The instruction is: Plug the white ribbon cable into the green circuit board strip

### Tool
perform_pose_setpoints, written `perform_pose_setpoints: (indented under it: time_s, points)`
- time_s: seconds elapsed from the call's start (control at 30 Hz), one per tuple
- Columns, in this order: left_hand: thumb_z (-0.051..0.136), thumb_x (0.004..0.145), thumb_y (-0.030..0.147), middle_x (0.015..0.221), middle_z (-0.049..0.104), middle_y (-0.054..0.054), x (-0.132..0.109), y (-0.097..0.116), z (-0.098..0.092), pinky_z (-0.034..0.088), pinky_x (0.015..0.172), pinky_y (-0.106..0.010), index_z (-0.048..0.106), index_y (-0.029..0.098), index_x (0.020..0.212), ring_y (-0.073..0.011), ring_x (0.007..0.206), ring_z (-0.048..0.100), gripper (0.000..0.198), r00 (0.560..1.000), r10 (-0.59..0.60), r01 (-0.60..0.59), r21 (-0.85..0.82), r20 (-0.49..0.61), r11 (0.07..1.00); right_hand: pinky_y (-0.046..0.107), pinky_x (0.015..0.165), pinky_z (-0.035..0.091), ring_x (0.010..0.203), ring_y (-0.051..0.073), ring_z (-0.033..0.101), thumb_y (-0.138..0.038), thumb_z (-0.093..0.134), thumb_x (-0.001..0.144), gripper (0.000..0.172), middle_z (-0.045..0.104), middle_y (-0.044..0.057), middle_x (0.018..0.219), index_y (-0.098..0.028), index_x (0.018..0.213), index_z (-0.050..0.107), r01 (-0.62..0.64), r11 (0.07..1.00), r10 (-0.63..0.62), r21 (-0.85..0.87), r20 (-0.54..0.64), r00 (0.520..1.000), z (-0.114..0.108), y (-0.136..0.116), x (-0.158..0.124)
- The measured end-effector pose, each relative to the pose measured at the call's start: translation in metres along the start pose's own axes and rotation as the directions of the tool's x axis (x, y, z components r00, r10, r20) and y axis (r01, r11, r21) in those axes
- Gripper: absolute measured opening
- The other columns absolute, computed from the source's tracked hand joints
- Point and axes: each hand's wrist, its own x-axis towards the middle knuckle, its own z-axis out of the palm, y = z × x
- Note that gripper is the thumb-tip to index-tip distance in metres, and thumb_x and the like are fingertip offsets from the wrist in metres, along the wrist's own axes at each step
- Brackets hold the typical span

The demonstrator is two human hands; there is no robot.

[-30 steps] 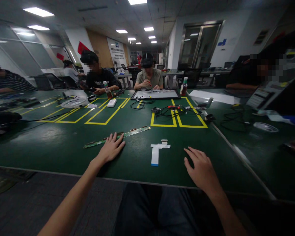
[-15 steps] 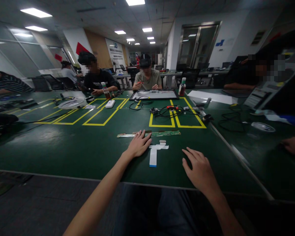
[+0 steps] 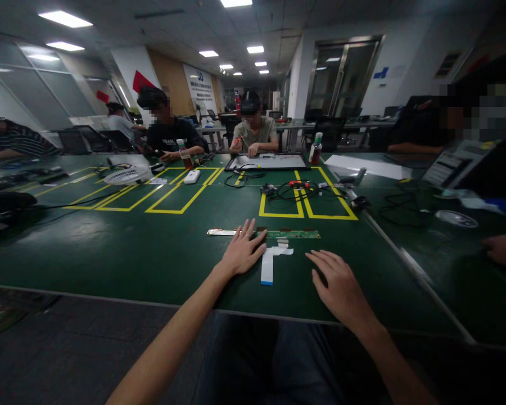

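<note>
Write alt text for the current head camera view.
The left hand is spread over a narrow circuit board on a green table, the right hand open nearby. A white ribbon cable lies between the hands; another person sits opposite.

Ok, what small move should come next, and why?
I'd likely bring the right hand left to the white ribbon cable: the hand looks empty and near, the cable's upper end lies close to the green circuit board, and the left hand reaches over that board, seemingly steadying it.
</note>
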Motion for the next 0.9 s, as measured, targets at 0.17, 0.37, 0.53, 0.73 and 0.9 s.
perform_pose_setpoints:
  time_s: [0.17, 0.37, 0.53, 0.73, 0.9]
  points:
    - [0.031, 0.111, 0.057, 0.179, 0.009, -0.006, 0.0, 0.004, -0.005, 0.013, 0.135, -0.055, 0.042, 0.03, 0.164, -0.0294, 0.166, 0.004, 0.06, 0.992, 0.113, -0.114, -0.014, -0.05, 0.993, 0.049, 0.121, 0.044, 0.149, 0.028, 0.049, -0.029, 0.05, 0.104, 0.048, 0.063, 0.01, 0.152, -0.02, 0.15, 0.059, 0.088, 0.994, -0.095, 0.07, 0.101, 0.99, 0.004, -0.025, 0.024]
    - [0.033, 0.111, 0.052, 0.17, 0.039, -0.012, 0.001, 0.007, -0.007, 0.019, 0.134, -0.052, 0.053, 0.019, 0.156, -0.0267, 0.163, 0.025, 0.059, 0.973, 0.231, -0.23, -0.066, 0.006, 0.971, 0.05, 0.124, 0.04, 0.154, 0.03, 0.041, -0.034, 0.05, 0.105, 0.053, 0.054, 0.015, 0.16, -0.014, 0.154, 0.054, 0.187, 0.982, -0.187, 0.022, 0.223, 0.957, 0.021, -0.038, 0.045]
    - [0.038, 0.11, 0.052, 0.166, 0.045, -0.015, 0.001, 0.008, -0.006, 0.029, 0.131, -0.049, 0.056, 0.016, 0.153, -0.0282, 0.158, 0.037, 0.059, 0.978, 0.206, -0.206, -0.123, -0.012, 0.971, 0.048, 0.12, 0.042, 0.146, 0.03, 0.051, -0.033, 0.051, 0.104, 0.05, 0.058, 0.017, 0.155, -0.015, 0.15, 0.059, 0.183, 0.983, -0.181, 0.009, 0.226, 0.957, 0.023, -0.041, 0.046]
    - [0.044, 0.107, 0.056, 0.163, 0.048, -0.016, 0.0, 0.009, -0.004, 0.037, 0.126, -0.051, 0.055, 0.017, 0.153, -0.0329, 0.151, 0.046, 0.061, 0.977, 0.209, -0.212, -0.105, -0.041, 0.972, 0.048, 0.122, 0.039, 0.147, 0.029, 0.05, -0.033, 0.049, 0.104, 0.05, 0.057, 0.016, 0.156, -0.015, 0.15, 0.058, 0.162, 0.987, -0.161, 0.017, 0.229, 0.96, 0.024, -0.043, 0.046]
    - [0.041, 0.108, 0.057, 0.165, 0.047, -0.015, 0.0, 0.007, -0.001, 0.035, 0.127, -0.053, 0.052, 0.02, 0.156, -0.0329, 0.153, 0.043, 0.062, 0.974, 0.223, -0.227, -0.112, -0.044, 0.967, 0.048, 0.122, 0.039, 0.15, 0.028, 0.046, -0.034, 0.049, 0.103, 0.053, 0.053, 0.016, 0.16, -0.013, 0.152, 0.054, 0.139, 0.99, -0.142, 0.028, 0.223, 0.964, 0.027, -0.043, 0.047]
